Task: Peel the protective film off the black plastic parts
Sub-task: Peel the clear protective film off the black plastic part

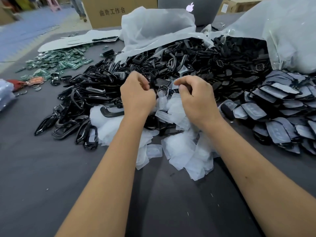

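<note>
Left hand (136,96) has its fingers curled tight around a black plastic part (152,82), held just above the pile. Right hand (196,98) pinches a strip of protective film (175,85) between thumb and forefinger, other fingers curled in; the film runs from that pinch toward the part in the left fingers.

Directly beyond both sets of fingers: a big heap of black parts (188,62) spilling from an open clear bag (282,31). Below and between the wrists: a loose pile of peeled film pieces (179,151). Left of the left fingers: glossy black frames (73,106), bare. Right of the right fingers: stacked parts still filmed (282,106).

Desk (42,168) is covered in dark grey cloth, with small specks on it. Far left of the fingers: green circuit boards (58,60). At the desk's back edge: a grey laptop lid (189,7) with a lit logo, and a cardboard box (111,11) with printed characters. Beyond that is blue floor (25,23), more boxes at far right, and a person's legs near the top edge.
</note>
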Available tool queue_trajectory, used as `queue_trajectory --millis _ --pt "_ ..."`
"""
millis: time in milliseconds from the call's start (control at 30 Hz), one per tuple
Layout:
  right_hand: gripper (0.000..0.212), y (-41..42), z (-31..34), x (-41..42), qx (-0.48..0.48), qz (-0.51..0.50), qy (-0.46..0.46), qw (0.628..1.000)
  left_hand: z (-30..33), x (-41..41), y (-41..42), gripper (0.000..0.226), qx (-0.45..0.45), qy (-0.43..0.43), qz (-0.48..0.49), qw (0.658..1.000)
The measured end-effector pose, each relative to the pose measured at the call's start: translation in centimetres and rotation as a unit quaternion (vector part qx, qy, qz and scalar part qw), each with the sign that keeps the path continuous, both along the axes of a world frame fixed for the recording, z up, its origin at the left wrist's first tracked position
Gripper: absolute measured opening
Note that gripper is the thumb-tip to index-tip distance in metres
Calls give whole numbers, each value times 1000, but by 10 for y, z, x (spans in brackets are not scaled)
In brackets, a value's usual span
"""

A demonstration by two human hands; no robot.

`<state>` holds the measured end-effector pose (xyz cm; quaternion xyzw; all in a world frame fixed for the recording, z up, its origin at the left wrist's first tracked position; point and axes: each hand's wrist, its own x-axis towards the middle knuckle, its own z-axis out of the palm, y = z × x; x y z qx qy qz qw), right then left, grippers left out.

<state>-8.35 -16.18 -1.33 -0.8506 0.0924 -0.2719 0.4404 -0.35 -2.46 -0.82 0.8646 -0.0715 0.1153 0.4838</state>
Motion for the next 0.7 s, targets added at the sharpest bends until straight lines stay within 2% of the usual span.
queue_trajectory --millis 167,300,467,700 --pt "14 -5 -8 1 121 43 -45 991 3 -22 10 43 -169 29 8 985" --pt "13 -7 -13 1 203 64 -65 975 -7 -37 10 27 -237 64 -21 969" --pt "15 -10 -17 0 268 80 -54 959 -14 -34 9 24 -270 69 -12 960" --pt "12 -6 -16 0 288 85 -64 952 -12 -32 7 18 -290 72 -22 954"
